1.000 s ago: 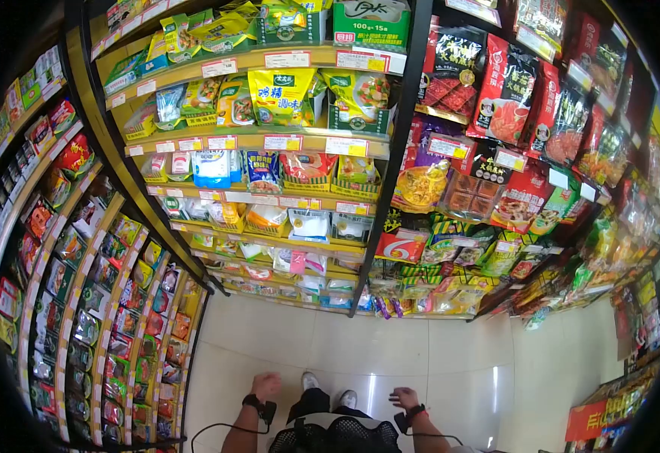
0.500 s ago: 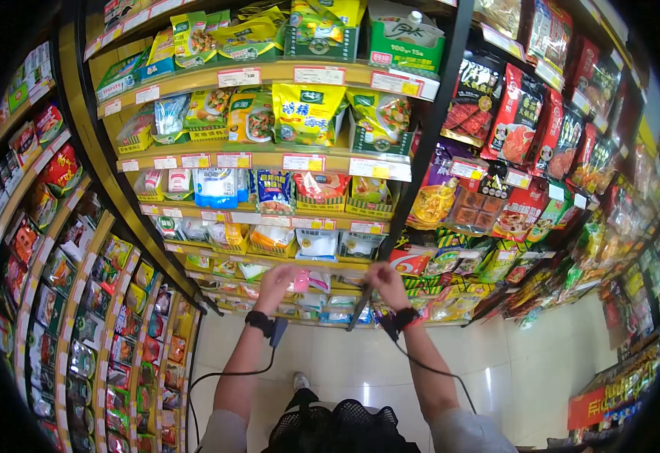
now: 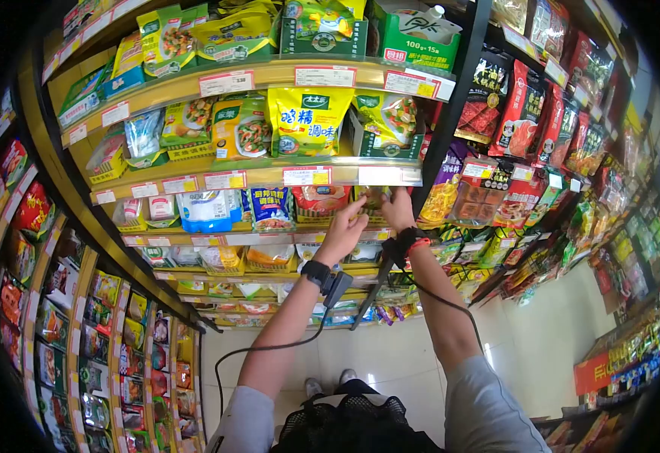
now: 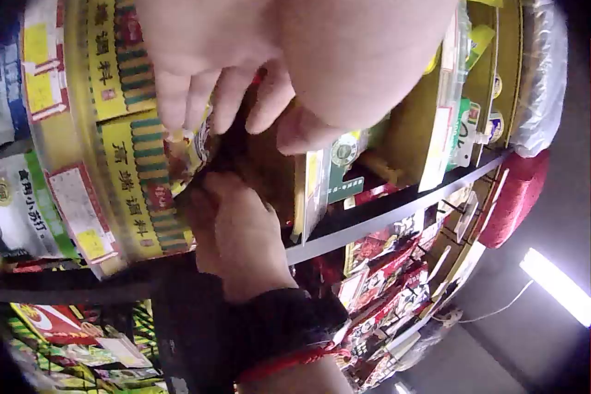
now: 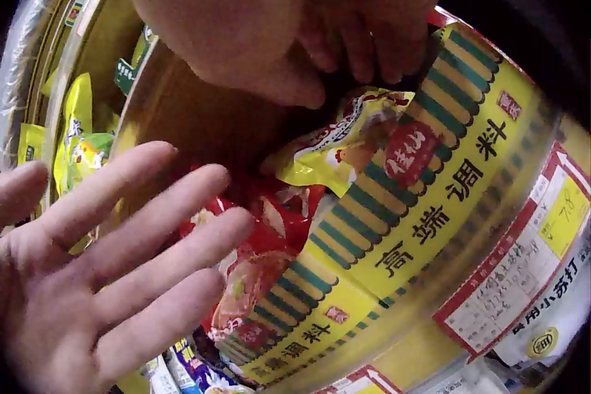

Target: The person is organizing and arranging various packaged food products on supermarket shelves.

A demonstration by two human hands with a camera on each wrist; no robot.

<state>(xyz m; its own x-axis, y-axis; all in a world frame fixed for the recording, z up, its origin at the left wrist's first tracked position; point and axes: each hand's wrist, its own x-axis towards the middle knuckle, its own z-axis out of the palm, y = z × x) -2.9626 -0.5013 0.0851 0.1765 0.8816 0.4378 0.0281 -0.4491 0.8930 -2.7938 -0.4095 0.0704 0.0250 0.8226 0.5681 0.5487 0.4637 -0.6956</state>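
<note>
In the head view my right hand is at the right end of the third shelf, inside a yellow display box. The right wrist view shows that hand above a yellow packet, thumb apart from loosely bent fingers, nothing visible between them; the contact at the packet is unclear. My left hand is just left of it, before a red packet; its fingers are spread and empty in the right wrist view.
A shelf edge with price tags runs above both hands. A black upright post stands to the right, with hanging packets beyond it. Yellow bags line the shelf above. Another packed rack is at the left.
Both hands have risen from low near the body to the third shelf, the left also moving right. The shelves look larger and closer.
</note>
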